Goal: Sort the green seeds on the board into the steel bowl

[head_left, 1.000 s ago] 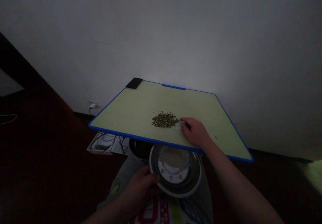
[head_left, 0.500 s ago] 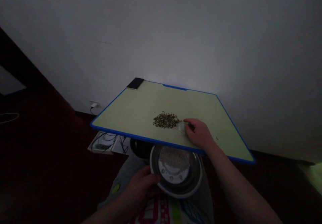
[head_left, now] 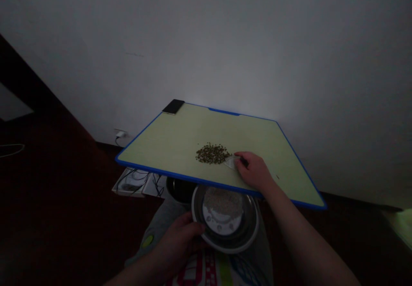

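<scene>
My right hand (head_left: 252, 169) is closed on a small clear, flat-edged piece (head_left: 231, 162) with a wide end, too dim to name more exactly. Its edge meets the right side of a pile of small brown pellets (head_left: 212, 153) spread on the pale green board (head_left: 161, 142). Below the board's near edge, my left hand (head_left: 186, 236) grips the rim of a metal bowl (head_left: 229, 248), thumb on top and fingers underneath. Inside the bowl, a white-bottomed round area (head_left: 222, 222) carries a layer of fine pale grains (head_left: 223, 200).
A dark tablet or phone (head_left: 174, 106) lies on the board's far left corner. A second dark pot (head_left: 182, 189) stands left of the bowl, partly under the board. Boxes with black cables (head_left: 131, 182) are on the floor. A plug (head_left: 120, 135) sits in the wall socket.
Almost nothing differs. The clear piece has tilted slightly in my right hand at the pile's edge; the bowl and my left hand have stayed put.
</scene>
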### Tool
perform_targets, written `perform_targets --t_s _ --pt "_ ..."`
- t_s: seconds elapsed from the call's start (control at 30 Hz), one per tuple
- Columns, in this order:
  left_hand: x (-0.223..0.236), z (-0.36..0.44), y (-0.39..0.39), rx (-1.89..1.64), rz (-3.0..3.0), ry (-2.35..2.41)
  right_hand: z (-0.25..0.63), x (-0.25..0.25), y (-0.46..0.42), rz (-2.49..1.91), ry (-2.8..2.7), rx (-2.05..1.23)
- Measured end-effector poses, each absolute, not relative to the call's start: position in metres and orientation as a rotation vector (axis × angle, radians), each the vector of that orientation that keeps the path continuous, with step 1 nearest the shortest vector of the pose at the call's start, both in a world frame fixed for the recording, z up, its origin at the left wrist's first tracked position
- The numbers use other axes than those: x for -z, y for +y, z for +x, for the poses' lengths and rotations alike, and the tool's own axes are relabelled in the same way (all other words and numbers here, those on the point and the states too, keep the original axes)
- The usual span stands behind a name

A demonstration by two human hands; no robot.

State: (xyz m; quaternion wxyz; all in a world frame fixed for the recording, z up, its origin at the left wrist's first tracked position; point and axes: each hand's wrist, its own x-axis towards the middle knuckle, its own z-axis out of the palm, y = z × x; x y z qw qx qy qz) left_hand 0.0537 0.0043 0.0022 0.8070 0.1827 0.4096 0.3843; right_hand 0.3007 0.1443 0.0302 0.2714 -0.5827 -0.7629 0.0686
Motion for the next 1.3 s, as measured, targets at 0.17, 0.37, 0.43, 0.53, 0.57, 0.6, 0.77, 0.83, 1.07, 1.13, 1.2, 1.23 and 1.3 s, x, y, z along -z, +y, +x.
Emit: perform_targets --t_s 0.17,0.37,0.43,0.53,0.57,0.6,0.77,0.83,1.07,1.13,1.2,1.23,1.3 --pt "-0.0044 0.0549 0.0043 -0.83 0.36 0.915 0.3007 -0.0287 0.1456 -1.539 -2.062 -0.182" --pt "0.0023 0.0536 0.0049 -0.821 0.371 0.876 0.3005 -0.027 0.148 -1.534 -2.052 -0.161" --pt "0.0043 0.0526 0.0043 -0.825 0.381 0.855 0.3005 -0.0271 0.1475 -1.535 -2.051 -0.155" --pt "0.0046 0.0515 0.0033 -0.831 0.394 0.846 0.3006 -0.0279 0.1461 -1.528 -2.052 -0.155" --pt "0.004 0.0513 0.0032 -0.831 0.392 0.85 0.3006 -0.0283 0.1458 -1.524 -2.054 -0.157" --pt "0.0032 0.0513 0.0031 -0.83 0.389 0.853 0.3005 -0.0285 0.1456 -1.521 -2.059 -0.159" --pt "0.0008 0.0522 0.0037 -0.831 0.386 0.849 0.2992 -0.0283 0.1463 -1.51 -2.082 -0.164" --pt "0.0014 0.0526 0.0039 -0.832 0.377 0.858 0.2988 -0.0276 0.1471 -1.511 -2.079 -0.16" --pt "0.0007 0.0515 0.0031 -0.829 0.369 0.863 0.2991 -0.0245 0.1516 -1.499 -2.083 -0.173" --pt "0.0005 0.0511 0.003 -0.831 0.369 0.872 0.2991 -0.0242 0.1525 -1.483 -2.095 -0.172" --pt "0.0006 0.0509 0.0032 -0.829 0.375 0.881 0.2992 -0.0244 0.1525 -1.465 -2.11 -0.176" --pt "0.0006 0.0509 0.0035 -0.828 0.379 0.885 0.2992 -0.0248 0.1523 -1.454 -2.119 -0.182" --pt "0.0005 0.0512 0.0042 -0.824 0.383 0.896 0.2997 -0.0255 0.1514 -1.435 -2.127 -0.193"
